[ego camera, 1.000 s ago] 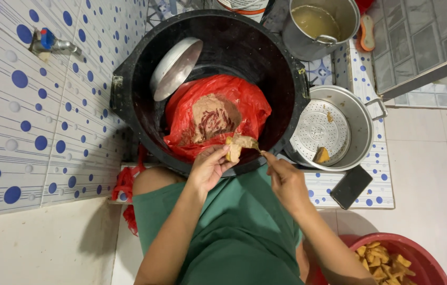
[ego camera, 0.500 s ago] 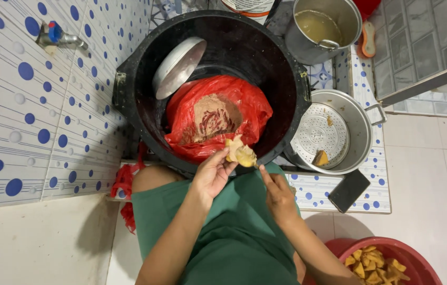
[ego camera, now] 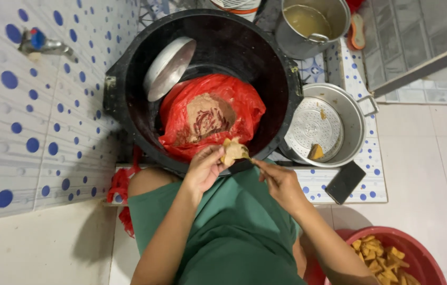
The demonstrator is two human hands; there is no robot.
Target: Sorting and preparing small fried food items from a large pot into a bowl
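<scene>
My left hand (ego camera: 205, 169) holds a pale yellow, partly peeled chunk of food (ego camera: 234, 151) over the near rim of a big black tub (ego camera: 128, 105). My right hand (ego camera: 281, 182) is just to the right of it, fingers closed on a thin knife whose tip points at the chunk. The blade is mostly hidden. Inside the tub lies a red plastic bag (ego camera: 244, 105) with brown peelings on it. My green-clothed lap is below both hands.
A round metal lid (ego camera: 168, 68) leans inside the tub. At the right stands a steel pot with a perforated insert (ego camera: 321, 126) holding a yellow piece (ego camera: 316, 153). Also in view are a dark phone (ego camera: 345, 182), a pot of liquid (ego camera: 310, 21), a red basin of yellow pieces (ego camera: 387, 258) and a wall tap (ego camera: 44, 45).
My right hand has drawn back a little to the right, away from the chunk. My left hand has kept the chunk over the tub's rim.
</scene>
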